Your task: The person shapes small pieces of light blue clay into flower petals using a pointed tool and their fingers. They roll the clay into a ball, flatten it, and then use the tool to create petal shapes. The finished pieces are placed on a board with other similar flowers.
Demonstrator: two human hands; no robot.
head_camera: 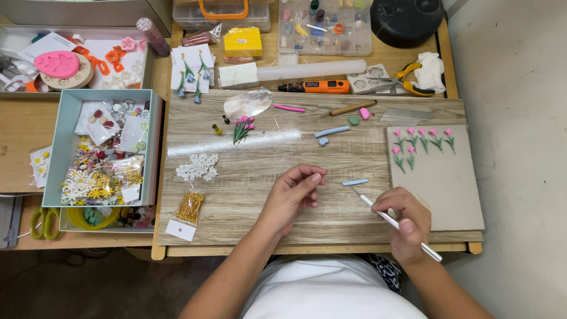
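My left hand (293,192) hovers over the wood-grain work mat (254,171), thumb and forefinger pinched together on something too small to make out. My right hand (406,221) holds a thin silver needle tool (394,221), its tip pointing up-left toward a small pale-blue clay strip (355,182) lying on the mat. To the right, a grey tile (443,189) carries several tiny pink clay tulips (423,139) with green stems.
A bunch of pink clay tulips (242,127), white clay flowers (198,167) and a bag of gold pins (189,207) lie on the mat. A teal box (65,142) of bagged pieces stands left. Along the back sit an orange rotary tool (313,87), clear roller (319,70) and bead organiser (325,26).
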